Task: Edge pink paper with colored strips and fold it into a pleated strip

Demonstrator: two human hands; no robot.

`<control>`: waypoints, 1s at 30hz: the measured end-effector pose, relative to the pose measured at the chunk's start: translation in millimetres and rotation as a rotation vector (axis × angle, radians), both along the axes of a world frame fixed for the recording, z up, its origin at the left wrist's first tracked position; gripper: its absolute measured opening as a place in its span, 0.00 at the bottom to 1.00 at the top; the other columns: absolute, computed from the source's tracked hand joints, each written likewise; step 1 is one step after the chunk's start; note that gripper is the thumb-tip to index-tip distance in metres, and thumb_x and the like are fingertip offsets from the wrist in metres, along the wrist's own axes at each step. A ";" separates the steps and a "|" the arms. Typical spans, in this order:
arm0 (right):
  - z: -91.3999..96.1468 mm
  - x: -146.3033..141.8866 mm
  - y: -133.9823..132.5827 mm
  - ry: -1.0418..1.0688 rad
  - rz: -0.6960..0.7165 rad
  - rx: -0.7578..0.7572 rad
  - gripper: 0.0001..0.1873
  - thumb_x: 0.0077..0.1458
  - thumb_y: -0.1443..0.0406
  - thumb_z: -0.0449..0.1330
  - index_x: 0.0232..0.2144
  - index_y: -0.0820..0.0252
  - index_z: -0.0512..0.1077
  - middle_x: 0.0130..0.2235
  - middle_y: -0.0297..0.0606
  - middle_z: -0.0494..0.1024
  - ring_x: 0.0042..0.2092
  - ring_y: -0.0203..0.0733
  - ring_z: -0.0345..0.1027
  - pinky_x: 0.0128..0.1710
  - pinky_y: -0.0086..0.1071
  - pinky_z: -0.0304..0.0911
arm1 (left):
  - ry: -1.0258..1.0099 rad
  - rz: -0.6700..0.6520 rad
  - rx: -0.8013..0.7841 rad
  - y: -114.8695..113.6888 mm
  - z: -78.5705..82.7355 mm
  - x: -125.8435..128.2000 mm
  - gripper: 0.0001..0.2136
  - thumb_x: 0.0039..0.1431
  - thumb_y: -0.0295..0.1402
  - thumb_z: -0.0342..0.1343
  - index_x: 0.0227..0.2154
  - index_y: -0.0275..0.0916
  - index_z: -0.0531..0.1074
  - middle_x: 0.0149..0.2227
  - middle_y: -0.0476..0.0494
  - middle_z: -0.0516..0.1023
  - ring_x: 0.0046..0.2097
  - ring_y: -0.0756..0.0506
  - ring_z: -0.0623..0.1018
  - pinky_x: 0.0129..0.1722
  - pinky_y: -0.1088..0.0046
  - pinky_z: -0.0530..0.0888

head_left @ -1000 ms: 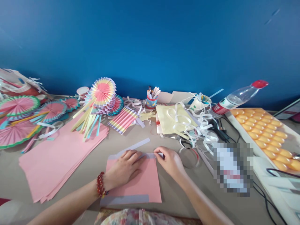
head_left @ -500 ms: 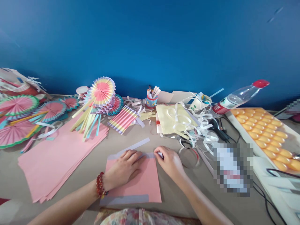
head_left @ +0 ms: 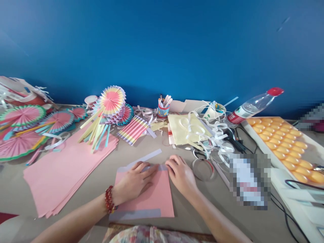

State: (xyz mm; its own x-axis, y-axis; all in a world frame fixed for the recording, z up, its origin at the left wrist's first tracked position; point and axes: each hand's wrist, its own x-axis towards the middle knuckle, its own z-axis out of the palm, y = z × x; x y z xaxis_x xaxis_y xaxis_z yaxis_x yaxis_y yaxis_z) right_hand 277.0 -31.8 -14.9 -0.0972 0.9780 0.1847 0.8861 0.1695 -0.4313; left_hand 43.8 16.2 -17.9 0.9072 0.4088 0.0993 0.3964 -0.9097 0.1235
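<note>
A pink sheet of paper [head_left: 159, 197] lies on the table before me, with a lilac paper strip [head_left: 163, 167] along its top edge and a second lilac strip [head_left: 136, 214] along the bottom. My left hand [head_left: 135, 180] rests flat on the sheet, fingers stretched over the top strip. At the upper right corner, my right hand [head_left: 181, 173] has its fingers bent and pressed together at the strip's end. Another loose lilac strip [head_left: 148, 155] slants out from behind the top edge.
Larger pink sheets [head_left: 65, 168] are stacked at left beneath finished paper fans [head_left: 111, 100]. A folded striped paper [head_left: 133, 130] lies behind the sheet. Yellow paper [head_left: 184, 130], white curled strips [head_left: 224, 148], scissors [head_left: 199, 154] and a plastic bottle [head_left: 253, 106] stand or lie to the right.
My right fingers have closed in at the strip's end, and the dark gap between thumb and forefinger no longer shows. My left hand stays put. The view has shifted slightly.
</note>
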 end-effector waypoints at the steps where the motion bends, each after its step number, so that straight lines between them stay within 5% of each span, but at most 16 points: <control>1: 1.0 -0.6 -0.3 -0.030 0.005 0.003 0.10 0.58 0.73 0.53 0.34 0.55 0.71 0.40 0.40 0.71 0.42 0.46 0.65 0.40 0.35 0.61 | -0.001 -0.004 0.013 0.3 -0.9 0.1 0.16 0.69 0.37 0.48 0.54 0.40 0.70 0.63 0.44 0.64 0.57 0.40 0.67 0.57 0.57 0.65; 14: 2.5 3.3 3.6 -0.058 0.057 0.051 0.08 0.59 0.72 0.55 0.33 0.55 0.70 0.37 0.38 0.73 0.41 0.44 0.65 0.41 0.35 0.60 | 0.000 -0.043 0.012 4.2 22.1 0.7 0.18 0.68 0.36 0.50 0.58 0.40 0.65 0.63 0.44 0.66 0.65 0.43 0.60 0.62 0.61 0.61; 23: 5.5 18.3 5.2 0.035 0.070 -0.012 0.11 0.61 0.72 0.50 0.39 0.56 0.70 0.39 0.38 0.75 0.42 0.43 0.69 0.42 0.33 0.62 | 0.008 -0.129 -0.011 2.8 3.9 25.5 0.20 0.66 0.38 0.52 0.59 0.40 0.64 0.62 0.44 0.67 0.59 0.44 0.68 0.58 0.64 0.63; 30: 16.6 30.4 2.7 0.064 0.045 -0.153 0.07 0.58 0.70 0.53 0.37 0.56 0.70 0.33 0.34 0.75 0.37 0.41 0.70 0.38 0.32 0.63 | -0.015 -0.151 0.012 4.2 6.5 27.2 0.21 0.64 0.39 0.55 0.58 0.40 0.65 0.61 0.44 0.68 0.57 0.43 0.69 0.58 0.63 0.64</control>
State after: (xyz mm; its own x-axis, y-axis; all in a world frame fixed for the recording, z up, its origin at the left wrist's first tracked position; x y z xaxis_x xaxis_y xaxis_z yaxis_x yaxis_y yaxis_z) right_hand 307.4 -29.0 1.7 -0.1342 0.9901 0.0414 0.8493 0.1364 -0.5100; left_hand 71.0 20.4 -11.3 0.9567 0.2664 0.1176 0.2529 -0.9603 0.1174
